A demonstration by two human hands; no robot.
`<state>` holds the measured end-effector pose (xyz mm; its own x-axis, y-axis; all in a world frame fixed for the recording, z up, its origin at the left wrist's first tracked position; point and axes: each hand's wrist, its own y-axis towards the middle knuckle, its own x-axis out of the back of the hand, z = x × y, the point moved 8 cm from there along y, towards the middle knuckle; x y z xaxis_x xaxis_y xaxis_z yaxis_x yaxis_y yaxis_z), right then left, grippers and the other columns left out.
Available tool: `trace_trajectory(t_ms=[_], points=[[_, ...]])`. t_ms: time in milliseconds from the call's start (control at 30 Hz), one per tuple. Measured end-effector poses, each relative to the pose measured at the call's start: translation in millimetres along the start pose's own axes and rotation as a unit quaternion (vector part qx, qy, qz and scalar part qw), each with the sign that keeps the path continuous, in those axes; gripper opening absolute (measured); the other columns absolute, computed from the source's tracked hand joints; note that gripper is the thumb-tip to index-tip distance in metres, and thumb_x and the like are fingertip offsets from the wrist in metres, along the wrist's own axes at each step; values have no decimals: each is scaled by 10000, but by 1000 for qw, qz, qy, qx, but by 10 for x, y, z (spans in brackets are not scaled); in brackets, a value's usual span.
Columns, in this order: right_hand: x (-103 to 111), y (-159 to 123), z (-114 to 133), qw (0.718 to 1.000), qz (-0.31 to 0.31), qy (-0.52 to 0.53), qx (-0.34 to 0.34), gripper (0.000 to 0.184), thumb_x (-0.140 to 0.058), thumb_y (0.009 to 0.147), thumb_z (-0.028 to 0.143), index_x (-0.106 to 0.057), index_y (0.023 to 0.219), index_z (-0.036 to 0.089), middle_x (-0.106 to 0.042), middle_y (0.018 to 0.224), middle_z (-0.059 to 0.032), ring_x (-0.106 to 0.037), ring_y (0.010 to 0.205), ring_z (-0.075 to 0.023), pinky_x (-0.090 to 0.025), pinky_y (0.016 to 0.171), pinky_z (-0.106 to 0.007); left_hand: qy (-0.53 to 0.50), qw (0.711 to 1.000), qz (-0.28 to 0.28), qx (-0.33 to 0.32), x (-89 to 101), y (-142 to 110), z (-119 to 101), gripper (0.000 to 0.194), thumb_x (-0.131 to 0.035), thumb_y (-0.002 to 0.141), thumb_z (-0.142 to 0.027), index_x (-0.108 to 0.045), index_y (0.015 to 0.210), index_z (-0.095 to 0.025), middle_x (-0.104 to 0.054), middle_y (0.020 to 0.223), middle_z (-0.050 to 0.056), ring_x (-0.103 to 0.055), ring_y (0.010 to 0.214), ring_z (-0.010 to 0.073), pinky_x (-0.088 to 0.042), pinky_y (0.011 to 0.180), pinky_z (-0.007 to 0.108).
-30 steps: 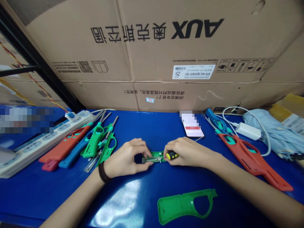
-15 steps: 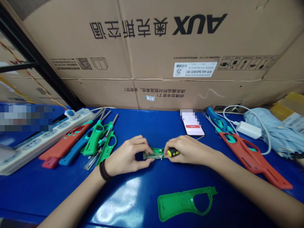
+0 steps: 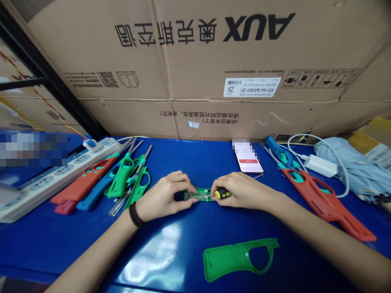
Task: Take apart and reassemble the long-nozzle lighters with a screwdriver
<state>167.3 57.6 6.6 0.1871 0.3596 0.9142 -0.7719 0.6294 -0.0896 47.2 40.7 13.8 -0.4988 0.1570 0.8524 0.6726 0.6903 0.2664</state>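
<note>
My left hand [image 3: 166,194] pinches the left end of a green lighter half-shell [image 3: 203,191] between thumb and fingertips. Inside that shell lies a clear fuel tube [image 3: 198,196], partly covered by my fingers. A short screwdriver [image 3: 222,194] with a black and yellow handle is held in my right hand [image 3: 241,189], at the shell's right end. Those right fingers hide the screwdriver's tip and that end of the shell. Nearer to me, a second green half-shell [image 3: 226,260] rests on the blue table with its hollow side up.
At left, red, blue and green lighters [image 3: 122,177] with loose parts lie beside a white power strip [image 3: 73,169]. Red lighters [image 3: 324,195], a white charger [image 3: 320,166] and a phone [image 3: 249,160] are at right. A large cardboard box [image 3: 195,81] stands behind.
My left thumb has moved up against the shell's near edge. The clear tube now appears lower inside the shell. My right hand keeps its hold on the screwdriver.
</note>
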Motion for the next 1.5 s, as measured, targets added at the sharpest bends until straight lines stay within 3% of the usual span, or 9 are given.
trace_trajectory(t_ms=[367, 600, 867, 1100, 1300, 1500], points=[[-9, 50, -13, 1000, -2, 6, -21, 146, -583, 758, 164, -663, 876, 196, -711, 854, -35, -641, 764, -171, -424, 680, -239, -72, 997, 1, 31, 9, -15, 114, 121, -631, 827, -217, -688, 924, -173, -640, 888, 43, -618, 808, 146, -485, 775, 266], [14, 54, -39, 1000, -2, -1, -23, 141, -573, 765, 166, -663, 870, 193, -704, 803, -27, -630, 714, -160, -399, 625, -233, -55, 998, -3, 38, -1, -18, 126, 114, -645, 811, -218, -695, 903, -174, -647, 869, 42, -614, 807, 154, -487, 765, 276], [35, 87, 13, 993, 21, -113, 2, 110, -588, 767, 168, -673, 826, 207, -702, 777, -23, -630, 680, -164, -357, 555, -237, -38, 999, -8, 32, 4, -17, 126, 100, -639, 803, -212, -688, 884, -182, -650, 862, 35, -603, 800, 156, -480, 758, 274], [5, 259, 188, 976, 56, -210, 26, 102, -623, 735, 112, -700, 796, 139, -703, 751, -105, -666, 719, -230, -352, 562, -267, -23, 999, 7, 40, -18, -12, 118, 65, -650, 792, -193, -683, 848, -186, -650, 815, 20, -592, 778, 158, -464, 744, 264], [-29, 231, 155, 973, 74, -214, 36, 123, -619, 750, 141, -686, 852, 149, -705, 752, -94, -670, 709, -232, -364, 564, -269, -20, 999, 1, 44, -20, -12, 109, 76, -643, 809, -227, -686, 857, -185, -650, 823, 23, -592, 785, 157, -460, 736, 258], [-9, 89, -5, 991, 40, -129, 6, 154, -561, 780, 153, -639, 903, 205, -697, 771, -30, -644, 682, -187, -356, 550, -242, -12, 999, 5, 46, -48, -8, 125, 144, -659, 821, -308, -707, 889, -190, -666, 818, 36, -595, 794, 171, -452, 754, 281]])
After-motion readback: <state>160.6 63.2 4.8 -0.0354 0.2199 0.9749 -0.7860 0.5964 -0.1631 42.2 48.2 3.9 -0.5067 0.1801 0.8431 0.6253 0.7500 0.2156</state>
